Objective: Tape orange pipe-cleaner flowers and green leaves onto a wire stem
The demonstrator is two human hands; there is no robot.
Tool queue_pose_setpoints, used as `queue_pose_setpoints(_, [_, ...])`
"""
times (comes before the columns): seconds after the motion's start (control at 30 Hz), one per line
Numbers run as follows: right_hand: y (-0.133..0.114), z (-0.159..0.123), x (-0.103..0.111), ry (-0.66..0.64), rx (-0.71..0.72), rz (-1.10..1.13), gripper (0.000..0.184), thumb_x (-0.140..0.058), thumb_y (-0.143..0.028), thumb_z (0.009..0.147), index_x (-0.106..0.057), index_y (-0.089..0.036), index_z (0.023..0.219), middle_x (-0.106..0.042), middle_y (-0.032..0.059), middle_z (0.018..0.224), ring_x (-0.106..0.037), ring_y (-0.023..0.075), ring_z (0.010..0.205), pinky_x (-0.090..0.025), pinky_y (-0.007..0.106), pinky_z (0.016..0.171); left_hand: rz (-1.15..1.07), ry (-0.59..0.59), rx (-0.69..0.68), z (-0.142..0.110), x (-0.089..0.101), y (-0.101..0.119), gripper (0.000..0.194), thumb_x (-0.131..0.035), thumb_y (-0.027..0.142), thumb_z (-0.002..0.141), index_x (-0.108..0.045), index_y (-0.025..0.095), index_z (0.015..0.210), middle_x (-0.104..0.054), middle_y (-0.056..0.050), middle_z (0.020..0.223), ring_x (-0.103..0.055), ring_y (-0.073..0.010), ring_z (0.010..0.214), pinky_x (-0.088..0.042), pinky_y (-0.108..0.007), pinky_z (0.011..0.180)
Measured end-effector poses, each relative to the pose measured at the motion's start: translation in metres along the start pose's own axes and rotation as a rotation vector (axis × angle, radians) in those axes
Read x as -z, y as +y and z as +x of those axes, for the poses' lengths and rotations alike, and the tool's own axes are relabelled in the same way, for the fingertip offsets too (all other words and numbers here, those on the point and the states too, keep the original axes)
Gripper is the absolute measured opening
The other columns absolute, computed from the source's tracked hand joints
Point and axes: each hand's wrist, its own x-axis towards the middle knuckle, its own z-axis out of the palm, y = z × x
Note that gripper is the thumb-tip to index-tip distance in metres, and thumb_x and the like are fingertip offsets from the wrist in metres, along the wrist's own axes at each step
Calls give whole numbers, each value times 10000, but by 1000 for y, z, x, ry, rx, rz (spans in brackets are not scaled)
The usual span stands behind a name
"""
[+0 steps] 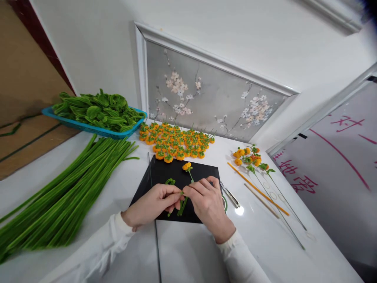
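From a distance I observe the left hand (160, 202) and right hand (207, 200) together, fingertips pinched on a small green piece (182, 193) over the black mat (206, 173); an orange flower (186, 166) lies just beyond the right hand's fingers.

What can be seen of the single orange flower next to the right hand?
The flower has a plump orange head, seemingly fuzzy, with green beneath it and a thin green stem. It tilts leftward, seen against the black mat. The stem runs down to the right hand, which hides its lower end; contact there is unclear.
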Motion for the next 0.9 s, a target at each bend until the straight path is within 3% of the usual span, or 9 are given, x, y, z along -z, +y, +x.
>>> queue_pose_setpoints(0.3, [2,0,-1,-19,2,-10,226,-440,-70,913,-608,-218,945,-669,4,822,-515,136,698,-282,345,762,102,84,-62,0,-2,-3,279,-466,294,867,-637,155,696,-589,2,629,-462,-115,543,-374,-232,518])
queue_pose_setpoints(0.57, [-3,0,-4,-72,-60,81,214,-393,-73,906,-564,-178,831,-573,-2,707,-506,138,666,-307,314,710,399,313,-129,-5,-14,-3,304,-419,272,880,-609,177,664,-493,40,514,-406,-105,454,-295,-226,440])
queue_pose_setpoints(0.8, [-3,-1,4,-155,-30,-36,245,-420,-47,900,-572,-201,1016,-618,15,798,-510,158,714,-298,338,742,518,286,-134,-3,-11,-2,300,-355,168,873,-608,185,713,-479,51,497,-434,-100,432,-319,-219,458])
queue_pose_setpoints(0.9, [-3,0,8,-154,-8,-82,240,-430,-62,906,-583,-217,1007,-622,11,798,-502,164,716,-297,351,753,533,257,-164,-3,-12,-2,298,-348,126,858,-594,189,703,-488,49,492,-451,-105,440,-328,-223,470])
